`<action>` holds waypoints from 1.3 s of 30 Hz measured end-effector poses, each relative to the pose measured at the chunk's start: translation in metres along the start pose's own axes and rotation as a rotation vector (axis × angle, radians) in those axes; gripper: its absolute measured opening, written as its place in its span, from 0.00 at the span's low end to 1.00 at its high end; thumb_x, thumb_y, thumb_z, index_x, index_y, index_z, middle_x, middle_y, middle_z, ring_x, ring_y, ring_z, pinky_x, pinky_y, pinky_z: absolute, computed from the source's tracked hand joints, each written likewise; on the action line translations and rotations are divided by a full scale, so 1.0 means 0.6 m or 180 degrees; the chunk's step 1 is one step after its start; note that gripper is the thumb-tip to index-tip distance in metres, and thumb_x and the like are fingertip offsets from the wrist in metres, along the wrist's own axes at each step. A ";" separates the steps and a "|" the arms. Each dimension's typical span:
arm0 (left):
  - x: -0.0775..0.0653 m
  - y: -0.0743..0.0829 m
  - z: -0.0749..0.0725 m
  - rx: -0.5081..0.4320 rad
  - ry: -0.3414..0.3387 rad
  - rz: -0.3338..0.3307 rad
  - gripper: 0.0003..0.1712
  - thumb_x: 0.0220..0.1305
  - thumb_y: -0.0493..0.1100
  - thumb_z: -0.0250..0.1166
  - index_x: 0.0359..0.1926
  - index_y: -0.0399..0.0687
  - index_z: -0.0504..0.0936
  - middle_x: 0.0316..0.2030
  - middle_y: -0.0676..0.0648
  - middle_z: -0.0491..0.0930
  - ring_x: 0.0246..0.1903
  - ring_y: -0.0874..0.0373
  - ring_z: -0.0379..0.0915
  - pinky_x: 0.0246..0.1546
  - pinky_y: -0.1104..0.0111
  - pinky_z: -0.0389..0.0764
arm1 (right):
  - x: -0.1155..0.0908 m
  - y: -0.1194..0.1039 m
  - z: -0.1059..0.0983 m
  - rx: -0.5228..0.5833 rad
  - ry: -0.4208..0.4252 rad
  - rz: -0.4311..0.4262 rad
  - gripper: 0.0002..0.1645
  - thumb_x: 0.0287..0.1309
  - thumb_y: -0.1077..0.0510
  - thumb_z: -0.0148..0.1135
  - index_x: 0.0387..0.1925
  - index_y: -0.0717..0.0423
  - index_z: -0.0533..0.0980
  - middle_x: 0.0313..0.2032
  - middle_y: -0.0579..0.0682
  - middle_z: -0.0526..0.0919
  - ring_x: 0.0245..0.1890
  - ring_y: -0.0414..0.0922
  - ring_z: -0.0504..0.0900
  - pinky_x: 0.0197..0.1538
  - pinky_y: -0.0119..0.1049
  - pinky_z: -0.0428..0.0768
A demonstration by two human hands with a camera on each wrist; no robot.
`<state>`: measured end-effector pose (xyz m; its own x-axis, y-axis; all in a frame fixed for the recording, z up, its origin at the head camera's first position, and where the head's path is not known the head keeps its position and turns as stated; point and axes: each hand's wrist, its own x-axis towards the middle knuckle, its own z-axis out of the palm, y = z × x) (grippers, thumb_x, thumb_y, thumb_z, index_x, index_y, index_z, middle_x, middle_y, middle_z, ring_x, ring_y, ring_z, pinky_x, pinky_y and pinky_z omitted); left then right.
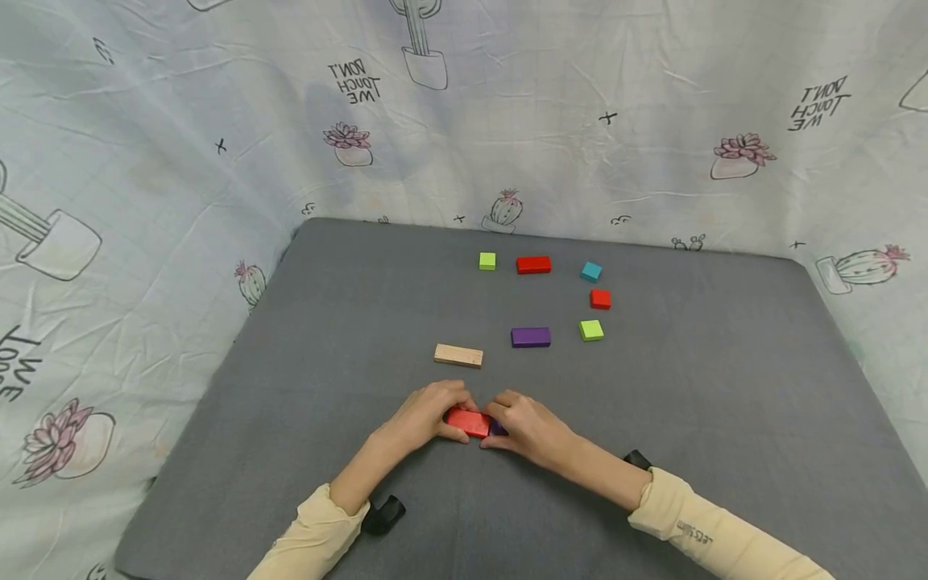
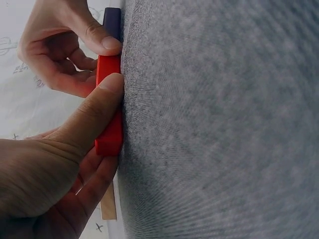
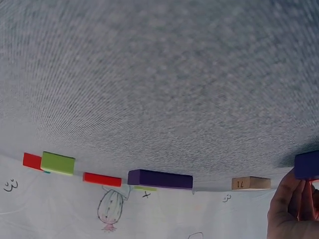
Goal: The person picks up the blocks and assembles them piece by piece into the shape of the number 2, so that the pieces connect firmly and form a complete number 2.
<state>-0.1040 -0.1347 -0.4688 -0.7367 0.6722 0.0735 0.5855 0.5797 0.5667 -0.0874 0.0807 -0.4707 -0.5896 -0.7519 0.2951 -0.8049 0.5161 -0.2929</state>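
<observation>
Near the front middle of the table, my left hand (image 1: 426, 412) pinches a red rectangular block (image 1: 467, 422) between thumb and fingers. Against its right end lies a purple block (image 1: 497, 428), mostly covered by my right hand (image 1: 535, 428), which pinches it. From the left wrist view, the red block (image 2: 108, 132) and the dark purple block (image 2: 112, 24) stand end to end on the cloth, the right thumb near their joint. Only the purple block's end (image 3: 307, 165) and some fingers show at the edge of the right wrist view.
Just beyond the hands lies a plain wooden block (image 1: 458, 355). Farther back are another purple block (image 1: 531, 337), two lime blocks (image 1: 590, 330) (image 1: 487, 261), a small red block (image 1: 600, 300), a long red block (image 1: 533, 265) and a blue block (image 1: 590, 272). A printed curtain (image 1: 551, 161) borders the grey table.
</observation>
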 end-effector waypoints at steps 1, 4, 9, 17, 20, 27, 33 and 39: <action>0.000 0.000 0.000 0.0009 -0.0003 -0.0008 0.19 0.39 0.48 0.78 0.35 0.51 0.83 0.32 0.56 0.76 0.30 0.63 0.68 0.31 0.73 0.70 | 0.000 0.000 0.001 -0.0004 0.0014 -0.0006 0.20 0.48 0.49 0.74 0.36 0.61 0.81 0.31 0.49 0.80 0.32 0.40 0.77 0.35 0.29 0.79; 0.001 0.000 0.000 0.0029 -0.0006 -0.0023 0.19 0.40 0.48 0.78 0.35 0.51 0.83 0.33 0.56 0.76 0.30 0.64 0.68 0.30 0.73 0.70 | 0.001 -0.001 0.003 -0.0017 0.0041 -0.0006 0.20 0.48 0.50 0.74 0.36 0.61 0.81 0.30 0.48 0.79 0.31 0.39 0.76 0.34 0.28 0.78; 0.002 -0.001 0.001 0.0025 -0.0013 -0.0033 0.19 0.39 0.48 0.78 0.35 0.51 0.83 0.32 0.56 0.76 0.30 0.64 0.67 0.30 0.74 0.69 | 0.006 -0.003 0.003 -0.0018 -0.0017 0.0064 0.18 0.47 0.52 0.75 0.34 0.60 0.81 0.29 0.48 0.79 0.30 0.38 0.75 0.34 0.27 0.77; 0.000 0.002 -0.002 0.0054 -0.0042 0.0009 0.20 0.39 0.48 0.78 0.36 0.50 0.83 0.32 0.56 0.75 0.30 0.64 0.67 0.31 0.73 0.69 | 0.008 -0.004 0.002 0.0208 -0.0018 0.0231 0.16 0.45 0.55 0.77 0.32 0.60 0.82 0.29 0.48 0.81 0.30 0.39 0.77 0.36 0.28 0.79; 0.000 0.002 -0.006 0.0066 -0.0156 0.0067 0.23 0.40 0.50 0.77 0.40 0.49 0.84 0.33 0.55 0.75 0.31 0.63 0.68 0.32 0.73 0.70 | 0.008 -0.004 0.003 0.0249 -0.0009 0.0265 0.16 0.44 0.55 0.77 0.32 0.60 0.82 0.30 0.48 0.82 0.31 0.39 0.77 0.37 0.29 0.79; 0.012 -0.024 -0.049 0.0017 -0.0039 0.0194 0.21 0.57 0.49 0.70 0.49 0.45 0.83 0.41 0.51 0.79 0.42 0.58 0.75 0.45 0.65 0.76 | 0.008 -0.001 0.004 0.0289 -0.0017 0.0336 0.17 0.44 0.54 0.78 0.32 0.60 0.82 0.30 0.48 0.82 0.31 0.40 0.78 0.37 0.31 0.80; 0.048 -0.081 -0.084 -0.0426 0.0254 0.0237 0.21 0.59 0.40 0.68 0.54 0.43 0.81 0.49 0.49 0.80 0.47 0.54 0.75 0.48 0.57 0.76 | 0.006 -0.001 0.001 0.0383 -0.0036 0.0444 0.17 0.43 0.54 0.78 0.32 0.60 0.82 0.30 0.49 0.82 0.30 0.39 0.77 0.36 0.30 0.80; 0.069 -0.115 -0.088 -0.0941 -0.0051 0.0162 0.30 0.53 0.39 0.73 0.59 0.45 0.78 0.57 0.50 0.77 0.57 0.54 0.71 0.58 0.56 0.70 | 0.006 -0.002 0.001 0.0389 -0.0040 0.0378 0.17 0.45 0.53 0.77 0.33 0.60 0.82 0.31 0.49 0.83 0.33 0.40 0.79 0.39 0.33 0.80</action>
<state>-0.1924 -0.1711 -0.4616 -0.7022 0.7055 0.0964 0.4959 0.3873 0.7772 -0.0887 0.0769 -0.4698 -0.6785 -0.6940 0.2407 -0.7149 0.5485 -0.4336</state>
